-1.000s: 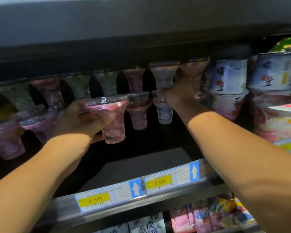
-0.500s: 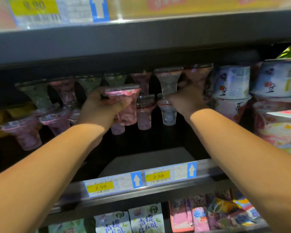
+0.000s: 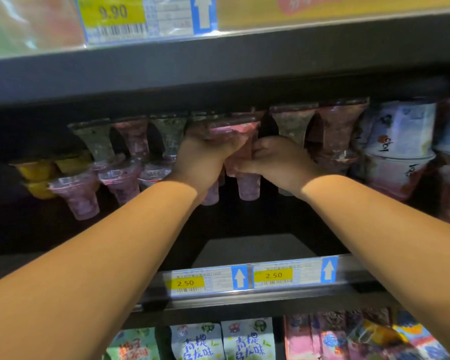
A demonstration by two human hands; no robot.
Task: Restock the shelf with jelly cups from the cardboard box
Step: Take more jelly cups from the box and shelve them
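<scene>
Down low at the front, packs of snacks (image 3: 248, 339) sit under the shelf edge (image 3: 244, 300). Two price tags (image 3: 251, 279) that say 2.50 stick on that edge. Two bare arms reach up over it and into the shelf. The left hand (image 3: 205, 159) and the right hand (image 3: 278, 162) come together in the middle, almost touching. Both hands wrap around one pink jelly cup (image 3: 238, 144). The left hand grips the cup near its wide top, and the right hand pinches its side lower down. The cup sits between the two hands, high up near the shelf above. Around it are more jelly cups (image 3: 130, 157), stacked in two rows, some pink and some green. A clear pink one (image 3: 248, 187) pokes out just below the hands. Yellow cups (image 3: 35, 172) are far to the left. Bigger white tubs (image 3: 398, 149) stand to the right. On top, the next shelf has a tag (image 3: 112, 13) that says 9.90.
</scene>
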